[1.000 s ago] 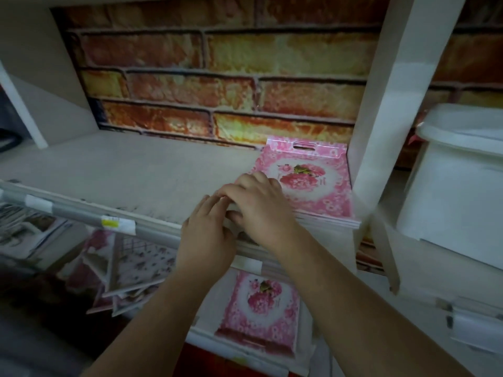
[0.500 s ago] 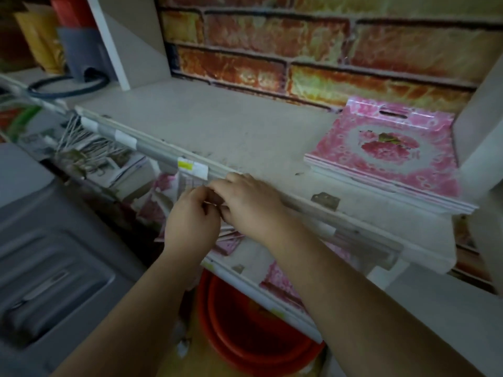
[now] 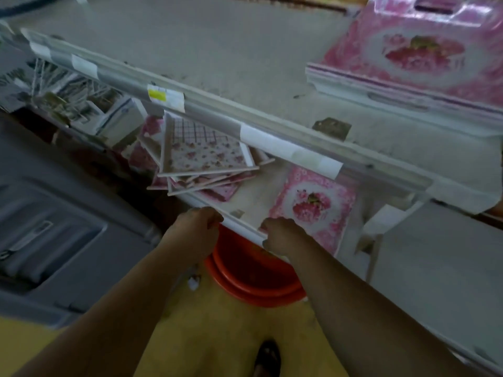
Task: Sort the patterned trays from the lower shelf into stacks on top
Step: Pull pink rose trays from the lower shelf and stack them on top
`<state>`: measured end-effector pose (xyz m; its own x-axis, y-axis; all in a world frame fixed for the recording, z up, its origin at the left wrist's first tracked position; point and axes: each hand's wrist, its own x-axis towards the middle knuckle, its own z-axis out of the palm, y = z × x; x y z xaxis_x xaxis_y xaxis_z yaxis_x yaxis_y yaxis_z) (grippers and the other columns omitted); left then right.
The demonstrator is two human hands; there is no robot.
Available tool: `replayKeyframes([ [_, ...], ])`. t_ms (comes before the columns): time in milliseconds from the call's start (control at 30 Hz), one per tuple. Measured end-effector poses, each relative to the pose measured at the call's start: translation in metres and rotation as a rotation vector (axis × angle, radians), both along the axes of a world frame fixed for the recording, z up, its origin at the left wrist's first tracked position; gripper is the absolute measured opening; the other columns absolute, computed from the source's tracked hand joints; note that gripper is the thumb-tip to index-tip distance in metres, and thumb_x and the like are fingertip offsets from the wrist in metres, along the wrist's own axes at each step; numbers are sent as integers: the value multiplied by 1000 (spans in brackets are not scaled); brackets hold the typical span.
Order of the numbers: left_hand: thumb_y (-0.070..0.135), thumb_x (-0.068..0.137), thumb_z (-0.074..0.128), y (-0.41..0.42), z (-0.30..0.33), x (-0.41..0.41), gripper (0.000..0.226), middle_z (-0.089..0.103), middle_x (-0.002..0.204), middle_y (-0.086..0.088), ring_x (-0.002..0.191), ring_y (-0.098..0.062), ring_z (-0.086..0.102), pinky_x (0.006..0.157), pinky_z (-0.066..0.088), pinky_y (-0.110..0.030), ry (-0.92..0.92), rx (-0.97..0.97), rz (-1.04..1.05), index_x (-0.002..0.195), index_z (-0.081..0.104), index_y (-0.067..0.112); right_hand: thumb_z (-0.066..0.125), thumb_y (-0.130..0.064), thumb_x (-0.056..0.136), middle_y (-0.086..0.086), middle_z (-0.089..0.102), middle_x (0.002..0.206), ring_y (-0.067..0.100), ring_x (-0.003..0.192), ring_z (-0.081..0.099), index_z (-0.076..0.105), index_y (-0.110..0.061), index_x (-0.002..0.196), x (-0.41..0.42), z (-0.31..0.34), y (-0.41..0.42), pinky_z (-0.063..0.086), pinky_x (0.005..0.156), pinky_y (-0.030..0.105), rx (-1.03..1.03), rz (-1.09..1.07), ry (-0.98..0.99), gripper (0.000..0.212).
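Observation:
A messy pile of patterned trays [image 3: 202, 156] with small roses and checks lies on the lower shelf [image 3: 261, 197]. To its right lies a pink tray with one big rose [image 3: 313, 208]. A stack of like pink rose trays [image 3: 424, 53] sits on the upper shelf [image 3: 231, 58] at the right. My left hand [image 3: 196, 229] hovers at the lower shelf's front edge with fingers curled and nothing in it. My right hand [image 3: 280, 235] is at the same edge, next to the pink tray, fingers bent, holding nothing.
An orange basin [image 3: 250, 278] stands on the yellow floor under the lower shelf. A grey plastic crate [image 3: 54, 240] fills the left. Packaged goods [image 3: 70, 99] lie at the lower shelf's left. A white upright [image 3: 373, 240] bounds the shelf on the right.
Both hands have dropped from the upper shelf's front rail to the lower shelf's edge and moved apart. The view has tilted downward.

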<state>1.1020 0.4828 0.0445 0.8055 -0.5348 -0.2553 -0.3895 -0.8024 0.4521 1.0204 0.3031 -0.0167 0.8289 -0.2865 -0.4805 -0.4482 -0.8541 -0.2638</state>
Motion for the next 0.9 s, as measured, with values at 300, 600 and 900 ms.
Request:
replayKeyframes([
  [300, 20, 89, 48, -6, -19, -14, 33, 63, 124, 0, 111, -21, 58, 90, 45, -29, 21, 179, -70, 115, 66, 30, 51, -6, 93, 3, 47, 140, 33, 115, 56, 13, -47, 151, -39, -82, -22, 52, 92, 48, 79, -169, 14, 81],
  [600, 19, 91, 47, 11, -44, -13, 31, 62, 117, 5, 97, -11, 55, 83, 44, -28, 55, 219, -82, 114, 65, 30, 55, -19, 93, 15, 46, 143, 34, 129, 47, 27, -18, 150, -35, -123, -34, 41, 105, 46, -20, -184, 85, 63],
  [900, 19, 91, 47, 13, -51, -12, 30, 61, 117, 5, 94, -8, 54, 79, 41, -23, 95, 195, -138, 114, 63, 30, 52, -23, 95, 9, 56, 127, 31, 118, 53, 49, -19, 130, -33, -102, -20, 42, 94, 42, -228, -217, 68, 36],
])
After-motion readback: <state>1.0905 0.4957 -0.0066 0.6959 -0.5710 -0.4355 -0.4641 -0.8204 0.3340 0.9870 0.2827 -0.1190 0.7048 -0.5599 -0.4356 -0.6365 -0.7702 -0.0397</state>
